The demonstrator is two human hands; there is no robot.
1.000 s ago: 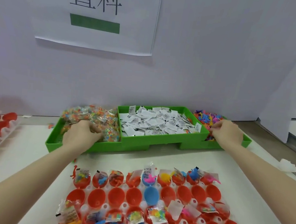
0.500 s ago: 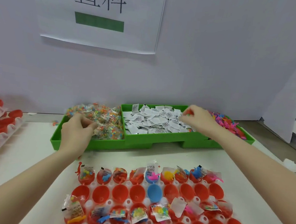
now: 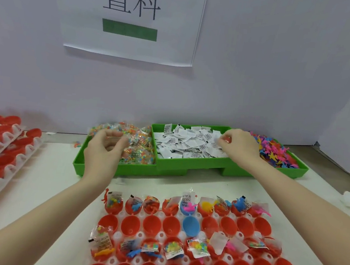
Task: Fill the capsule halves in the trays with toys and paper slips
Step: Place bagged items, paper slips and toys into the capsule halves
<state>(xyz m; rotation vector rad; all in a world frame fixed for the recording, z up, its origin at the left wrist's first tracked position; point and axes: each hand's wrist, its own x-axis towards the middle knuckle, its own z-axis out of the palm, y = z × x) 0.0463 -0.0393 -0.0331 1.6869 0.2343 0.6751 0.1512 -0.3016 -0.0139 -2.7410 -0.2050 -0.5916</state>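
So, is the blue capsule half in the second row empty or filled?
Empty: the blue half shows only its bare inside, with no toy or slip.

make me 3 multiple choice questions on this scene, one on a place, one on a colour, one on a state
1. Where is the right hand?
A over the paper slips
B over the capsule tray
C off the table

2. What colour is the odd empty capsule half in the second row?
A green
B blue
C yellow

3. How full is the second row of the capsule tray?
A every half filled
B lidded
C all halves empty

Answers: 1 A, its fingers sit on the white slips in the middle bin. 2 B, one blue half among red. 3 C, the cups show bare insides.
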